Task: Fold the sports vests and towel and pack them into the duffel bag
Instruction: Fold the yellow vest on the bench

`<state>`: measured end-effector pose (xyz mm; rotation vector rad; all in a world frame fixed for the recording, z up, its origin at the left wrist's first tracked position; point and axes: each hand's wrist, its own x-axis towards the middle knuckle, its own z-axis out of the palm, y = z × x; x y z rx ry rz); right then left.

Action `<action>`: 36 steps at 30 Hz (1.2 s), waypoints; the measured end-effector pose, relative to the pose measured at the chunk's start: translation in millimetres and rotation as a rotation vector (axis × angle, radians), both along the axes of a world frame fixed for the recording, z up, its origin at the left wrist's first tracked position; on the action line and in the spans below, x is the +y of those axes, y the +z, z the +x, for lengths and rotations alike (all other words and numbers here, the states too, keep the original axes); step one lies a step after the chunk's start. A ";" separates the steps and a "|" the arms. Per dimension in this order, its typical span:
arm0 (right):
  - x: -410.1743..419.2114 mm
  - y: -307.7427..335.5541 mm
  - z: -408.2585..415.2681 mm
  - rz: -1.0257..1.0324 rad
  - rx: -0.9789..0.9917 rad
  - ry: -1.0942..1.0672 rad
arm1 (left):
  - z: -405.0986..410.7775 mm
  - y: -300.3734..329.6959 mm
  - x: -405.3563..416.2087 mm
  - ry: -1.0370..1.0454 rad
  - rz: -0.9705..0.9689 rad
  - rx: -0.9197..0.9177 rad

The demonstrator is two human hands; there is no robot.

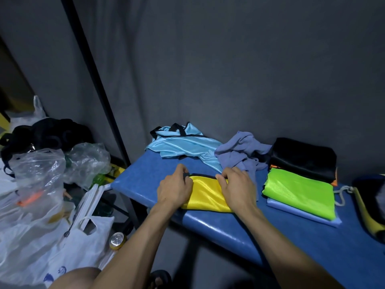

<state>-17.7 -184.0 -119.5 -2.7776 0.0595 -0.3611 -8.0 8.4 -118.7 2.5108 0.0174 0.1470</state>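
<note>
Both hands are down on the shiny yellow mesh vest with black trim (206, 195). The left hand (174, 189) has a curled grip on its far left corner. The right hand (235, 188) has a curled grip on its far right edge. The vest is already a small folded strip, lying flat on the blue padded bench (229, 228). Its long side runs away from the person, between the two hands.

I think the next move goes right. The pile there, with the bright green folded vest (300, 192) on top, is nearer the right hand. Behind lie the crumpled light blue vest (179, 143) and the rumpled grey-purple towel (241, 151), not yet folded.
</note>
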 end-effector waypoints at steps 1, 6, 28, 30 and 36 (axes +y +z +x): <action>-0.8 -1.5 0.1 0.025 -0.005 0.000 | 3.3 -0.9 3.7 -0.033 0.008 -0.006; -0.8 -9.1 0.7 0.077 -0.054 0.002 | 7.9 -6.8 10.2 -0.056 -0.003 -0.075; -4.0 -26.1 7.3 -0.003 -0.121 0.077 | 58.8 19.2 51.3 -0.552 -0.115 0.439; -2.7 -25.8 7.9 -0.003 -0.128 0.073 | 56.9 20.5 49.6 -0.592 -0.180 0.438; -1.8 -27.0 9.2 -0.034 -0.149 0.069 | 53.3 22.9 50.4 -0.630 -0.249 0.477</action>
